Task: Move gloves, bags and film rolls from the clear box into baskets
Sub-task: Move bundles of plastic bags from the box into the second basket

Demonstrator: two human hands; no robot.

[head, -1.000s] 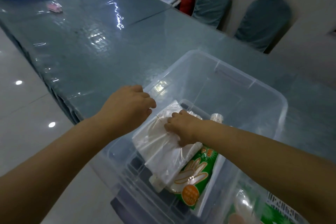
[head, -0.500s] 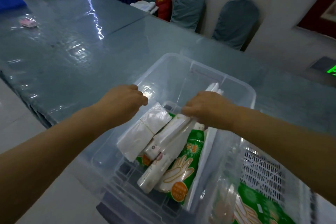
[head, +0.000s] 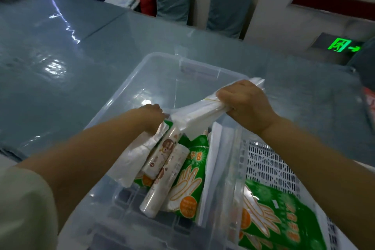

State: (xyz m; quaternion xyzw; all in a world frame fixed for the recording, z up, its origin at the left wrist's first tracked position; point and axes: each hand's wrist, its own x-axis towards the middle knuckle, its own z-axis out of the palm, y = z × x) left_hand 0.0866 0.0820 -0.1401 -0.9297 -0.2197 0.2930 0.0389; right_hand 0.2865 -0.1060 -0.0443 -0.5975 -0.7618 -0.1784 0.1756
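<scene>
Bag bundle [head: 205, 110] in right hand [head: 246, 103]

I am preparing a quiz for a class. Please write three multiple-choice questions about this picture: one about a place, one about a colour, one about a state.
1. Where is the white basket?
A. right of the clear box
B. on a chair
C. inside the box

2. What is the main colour of the glove packs?
A. blue
B. green
C. red

3. What is the right hand doing?
A. resting open on the table
B. gripping a white bag bundle
C. holding a film roll

Answers:
1. A, its perforated wall stands beside the box's right wall.
2. B, the packs are green with hand drawings.
3. B, its fingers are closed around the bundle, which is lifted above the box.
</scene>
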